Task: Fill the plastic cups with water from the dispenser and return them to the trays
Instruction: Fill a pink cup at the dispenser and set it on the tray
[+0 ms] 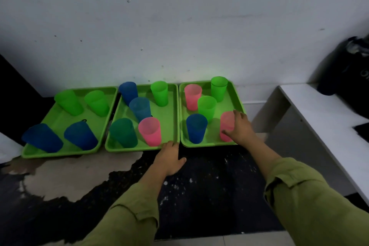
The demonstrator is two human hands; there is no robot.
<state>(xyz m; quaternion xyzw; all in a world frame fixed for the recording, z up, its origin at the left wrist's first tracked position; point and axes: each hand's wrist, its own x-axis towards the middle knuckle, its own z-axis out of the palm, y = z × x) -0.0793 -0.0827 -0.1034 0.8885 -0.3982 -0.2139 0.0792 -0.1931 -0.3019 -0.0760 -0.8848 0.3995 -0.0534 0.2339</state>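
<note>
Three green trays sit side by side on the floor (209, 185) against the wall. The left tray (60, 153) has four cups, the middle tray (169, 120) five, and the right tray (209, 144) five (can't tell if there's water in any). The right hand (240, 128) has its fingers wrapped round the pink cup (226, 124), which stands upright at that tray's 4 o'clock corner. A blue cup (196, 131) stands near it at 9 o'clock. The left hand (169, 158) rests loose fingers on the middle tray's rim at 5 o'clock. A white bench (319, 118) with a black bag (345, 66) is at 3 o'clock.
</note>
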